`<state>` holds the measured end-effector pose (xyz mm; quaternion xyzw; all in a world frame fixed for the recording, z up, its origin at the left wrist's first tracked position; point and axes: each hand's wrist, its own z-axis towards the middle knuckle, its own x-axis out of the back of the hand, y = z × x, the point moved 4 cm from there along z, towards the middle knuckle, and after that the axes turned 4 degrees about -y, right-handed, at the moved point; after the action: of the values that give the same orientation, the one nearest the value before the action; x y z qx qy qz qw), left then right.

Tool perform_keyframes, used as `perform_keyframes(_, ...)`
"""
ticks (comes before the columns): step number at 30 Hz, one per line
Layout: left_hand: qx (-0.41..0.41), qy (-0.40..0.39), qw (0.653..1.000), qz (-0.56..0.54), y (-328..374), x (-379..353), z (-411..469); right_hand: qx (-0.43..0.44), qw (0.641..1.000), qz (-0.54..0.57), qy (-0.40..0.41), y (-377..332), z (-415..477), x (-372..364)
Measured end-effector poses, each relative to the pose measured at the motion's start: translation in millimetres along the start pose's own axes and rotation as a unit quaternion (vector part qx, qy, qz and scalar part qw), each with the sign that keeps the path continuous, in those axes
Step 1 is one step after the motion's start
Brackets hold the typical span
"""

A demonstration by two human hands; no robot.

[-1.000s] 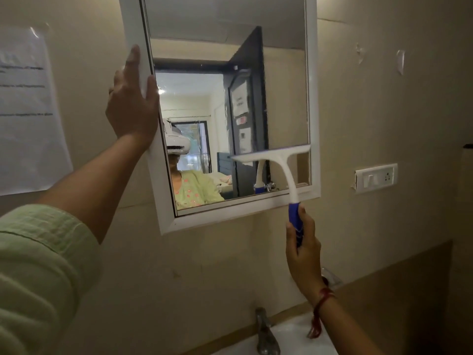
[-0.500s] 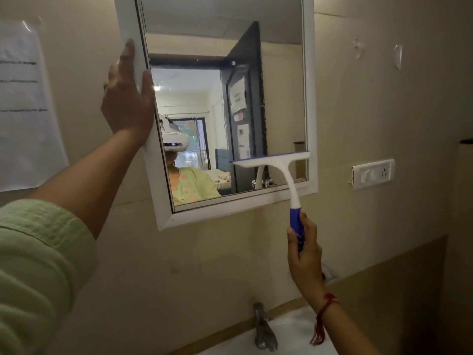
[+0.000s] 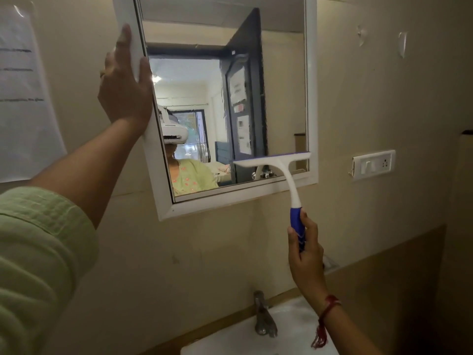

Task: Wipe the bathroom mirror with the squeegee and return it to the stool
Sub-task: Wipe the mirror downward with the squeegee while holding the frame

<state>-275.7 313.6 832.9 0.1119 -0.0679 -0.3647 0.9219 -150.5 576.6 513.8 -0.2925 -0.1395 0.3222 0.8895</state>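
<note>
One mirror (image 3: 243, 197), one squeegee (image 3: 281, 170), one tap (image 3: 263, 319) and one basin (image 3: 294, 322) are counted. Two hands are seen: the left hand (image 3: 125, 90) at upper left, the right hand (image 3: 305, 252) at lower right. One paper sheet (image 3: 23, 111) and one switch plate (image 3: 373, 163) are noted.

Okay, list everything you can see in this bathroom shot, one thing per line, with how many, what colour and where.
mirror: one, white frame, on the wall, centre
squeegee: one, white with blue handle, blade on the glass at lower right
paper sheet: one, white, on the wall at left
switch plate: one, white, on the wall right of the mirror
tap: one, grey metal, bottom centre
basin: one, white, under the tap
bracelet: one, red thread, right wrist
sleeve: one, light green, left arm
left hand: rests on the mirror's left frame, fingers straight
right hand: grips the squeegee's blue handle
</note>
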Motion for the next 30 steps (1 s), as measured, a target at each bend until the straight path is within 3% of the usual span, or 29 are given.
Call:
perform_keyframes(17, -0.006, -0.003, 1.0, 0.0, -1, -1, 0, -0.047, 0.999, -0.002, -0.019, 9, -31, 6)
perform_keyframes(30, -0.001, 0.006, 1.0, -0.011, -2, -1, 1, -0.035, 0.999, -0.011, -0.016, -3, -19, 8)
